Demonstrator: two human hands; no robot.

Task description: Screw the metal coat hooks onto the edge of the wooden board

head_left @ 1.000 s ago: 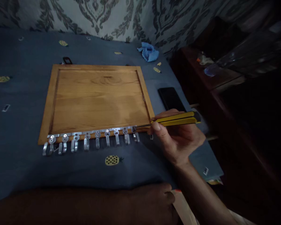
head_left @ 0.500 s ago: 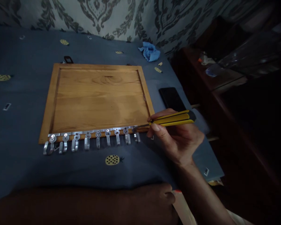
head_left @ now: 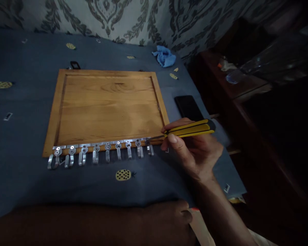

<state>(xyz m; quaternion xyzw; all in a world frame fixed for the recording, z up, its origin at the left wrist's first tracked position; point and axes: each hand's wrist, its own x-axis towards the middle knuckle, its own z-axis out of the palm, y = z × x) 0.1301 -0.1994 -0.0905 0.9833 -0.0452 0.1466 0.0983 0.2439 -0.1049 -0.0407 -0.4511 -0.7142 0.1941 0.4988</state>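
Note:
My right hand [head_left: 192,153] is closed around a screwdriver [head_left: 191,129] with a yellow and black handle, held nearly level. Its thin shaft points left, and the tip is at the rightmost metal hook [head_left: 149,146]. A row of silver hooks [head_left: 107,150] runs along the near edge of a framed wooden board [head_left: 107,109], with cross-head screws showing in several of them. Along the bottom, in shadow, my left hand [head_left: 173,217] is curled closed below the board. Beside its fingers is a pale shape with a red spot, too dark to make out.
The board lies on a blue-grey sheet [head_left: 28,136] printed with pineapples. A black phone [head_left: 188,106] lies right of it, and a crumpled blue cloth [head_left: 164,56] lies behind. A dark buckle-like piece [head_left: 75,65] touches the far side. Dark wooden furniture [head_left: 246,89] stands at right.
The screwdriver handle has turned slightly in my right hand, and the thumb has shifted a little. The board, the hooks and my left hand stay in place.

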